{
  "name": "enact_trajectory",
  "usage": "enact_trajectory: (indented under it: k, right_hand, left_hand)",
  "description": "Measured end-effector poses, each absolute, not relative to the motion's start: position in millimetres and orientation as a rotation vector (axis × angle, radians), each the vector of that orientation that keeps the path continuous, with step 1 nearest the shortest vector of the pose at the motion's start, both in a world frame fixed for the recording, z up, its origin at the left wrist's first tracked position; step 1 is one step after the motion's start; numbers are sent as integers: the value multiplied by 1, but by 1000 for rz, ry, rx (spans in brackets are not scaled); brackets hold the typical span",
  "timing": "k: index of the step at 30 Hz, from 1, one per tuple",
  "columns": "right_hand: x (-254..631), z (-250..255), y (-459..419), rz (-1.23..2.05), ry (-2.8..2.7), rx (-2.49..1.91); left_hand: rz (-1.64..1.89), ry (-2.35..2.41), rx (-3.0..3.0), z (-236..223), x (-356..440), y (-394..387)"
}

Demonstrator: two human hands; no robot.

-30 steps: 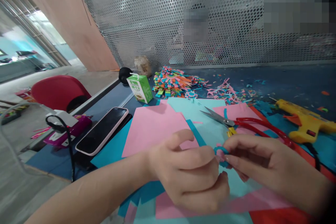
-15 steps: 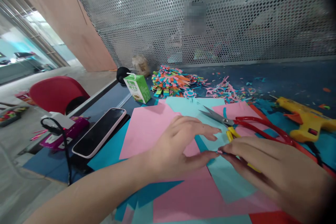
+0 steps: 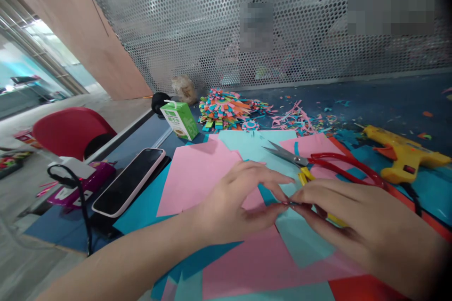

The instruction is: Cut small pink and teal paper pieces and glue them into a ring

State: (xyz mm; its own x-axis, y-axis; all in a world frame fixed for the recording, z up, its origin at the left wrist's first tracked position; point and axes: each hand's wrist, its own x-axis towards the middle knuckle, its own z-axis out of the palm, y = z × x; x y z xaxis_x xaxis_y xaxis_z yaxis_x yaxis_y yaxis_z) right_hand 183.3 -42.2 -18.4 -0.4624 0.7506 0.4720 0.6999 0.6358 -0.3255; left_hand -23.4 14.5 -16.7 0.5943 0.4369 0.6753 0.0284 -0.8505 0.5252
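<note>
My left hand reaches in over the paper sheets, thumb and fingertips pinched together. My right hand meets it fingertip to fingertip, also in a pinch. Whatever lies between the fingertips is too small to make out. A yellow-handled tool shows partly behind and under my right hand; whether it is held or lying there I cannot tell. Just beyond are large scissors with red handles, blades parted. Beneath both hands are a pink sheet, a light-blue sheet and darker blue paper.
Left of the sheets are a phone, a purple power strip with a cable, and a green drink carton. A pile of fringed paper and scraps lie behind. At right rests a yellow glue gun. Perforated metal stands behind.
The left hand's fingertips have closed in to the right hand's fingertips; before, its upper fingers were spread further from the thumb. The whole view has shifted slightly.
</note>
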Motion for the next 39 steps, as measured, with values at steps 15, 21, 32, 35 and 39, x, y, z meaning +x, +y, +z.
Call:
enact_trajectory:
  k: [15,21,32,35,39]
  right_hand:
    - [175,-10,-37,764,-1977,-1290]
    - [177,-7,-38,953,-1866,-1325]
    - [174,-10,-37,998,-1837,-1319]
    - [174,-10,-38,980,-1861,-1325]
    - [173,-11,-39,970,-1874,-1328]
  left_hand:
    - [893,631,1984,-14,-24,8]
    - [824,691,1816,-12,-24,12]
    - [684,710,1524,-12,-20,12]
    - [639,722,1437,-14,-20,14]
    - [597,681,1306,-17,-20,15]
